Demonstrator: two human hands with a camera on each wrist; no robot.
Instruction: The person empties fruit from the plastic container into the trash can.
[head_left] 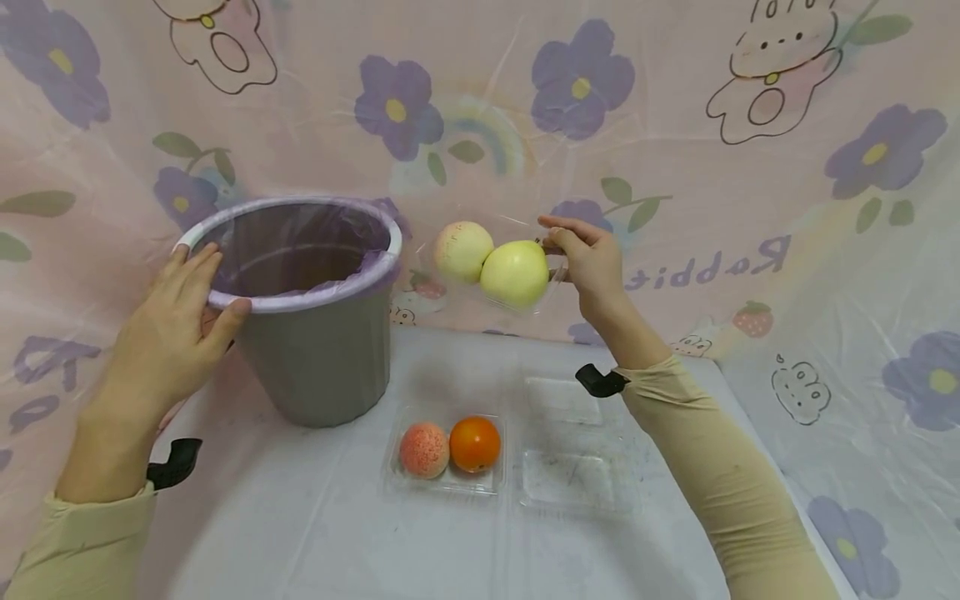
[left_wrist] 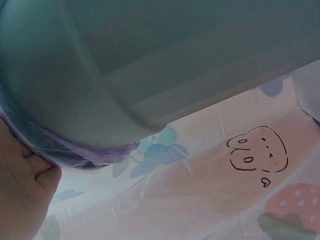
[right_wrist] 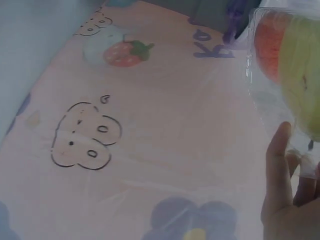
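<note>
Clear plastic fruit container [right_wrist: 259, 95], pinched in the right hand [head_left: 592, 262], points its long axis leftward toward the gray wastebasket [head_left: 322, 358], whose rim [head_left: 292, 303] the left hand [head_left: 161, 342] grips.

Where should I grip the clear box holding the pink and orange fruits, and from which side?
Probably by the near rim of the clear box, coming from the front: that edge faces the person, the pink fruit and orange fruit take up the middle, a bin stands beyond its far left corner, and a clear tray lies close on its right.
</note>
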